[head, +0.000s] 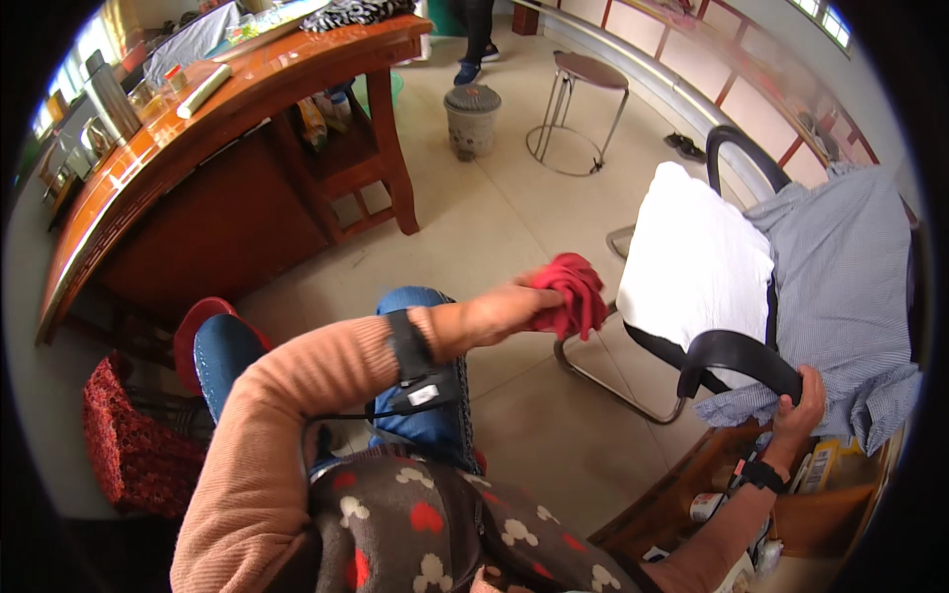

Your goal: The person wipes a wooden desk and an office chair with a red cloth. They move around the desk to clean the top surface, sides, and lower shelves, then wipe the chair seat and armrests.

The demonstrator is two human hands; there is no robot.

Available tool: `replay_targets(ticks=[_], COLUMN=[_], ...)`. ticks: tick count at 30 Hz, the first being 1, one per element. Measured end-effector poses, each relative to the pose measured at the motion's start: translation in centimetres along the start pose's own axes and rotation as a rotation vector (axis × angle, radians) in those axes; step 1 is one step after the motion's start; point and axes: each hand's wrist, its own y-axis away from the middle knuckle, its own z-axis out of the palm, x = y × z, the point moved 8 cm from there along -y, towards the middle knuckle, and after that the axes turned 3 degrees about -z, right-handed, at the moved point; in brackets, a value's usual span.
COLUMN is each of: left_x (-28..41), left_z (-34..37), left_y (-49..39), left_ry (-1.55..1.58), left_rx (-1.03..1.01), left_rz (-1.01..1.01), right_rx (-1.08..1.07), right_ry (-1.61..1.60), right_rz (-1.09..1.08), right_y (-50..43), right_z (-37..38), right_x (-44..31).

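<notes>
Bunched in my left hand (pixel 511 307) is a red cloth (pixel 574 296), held out over the tiled floor in front of my knees. My right hand (pixel 801 408) grips the end of a black chair armrest (pixel 741 356). On the seat of that metal-framed chair (pixel 623 385) lies a white cloth (pixel 693 259). A grey-blue checked garment (pixel 838 296) is draped over the chair's backrest, its lower part hanging near my right hand.
A glossy wooden desk (pixel 245 111) at left bears a steel flask (pixel 107 96). Ahead stand a lidded bucket (pixel 472 122) and a round stool (pixel 591 74). A person's legs (pixel 476 37) are beyond. Below my right arm is a wooden compartment (pixel 823 511) with several items.
</notes>
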Motion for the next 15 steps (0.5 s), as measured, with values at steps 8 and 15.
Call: replay_targets(ticks=[8,15], left_x=[10.4,9.5], left_z=[-15.3,-23.0], left_y=[13.4,15.2], left_ry=[-0.053,-0.066], left_rx=[0.364,0.547], left_rz=[0.22,0.169], right_rx=[-0.019,0.173], right_ry=[0.015,-0.17], right_rz=[0.014,-0.184], right_y=[-3.2,-12.1], right_z=[-4.3,-7.8], right_x=[-7.4,-25.7])
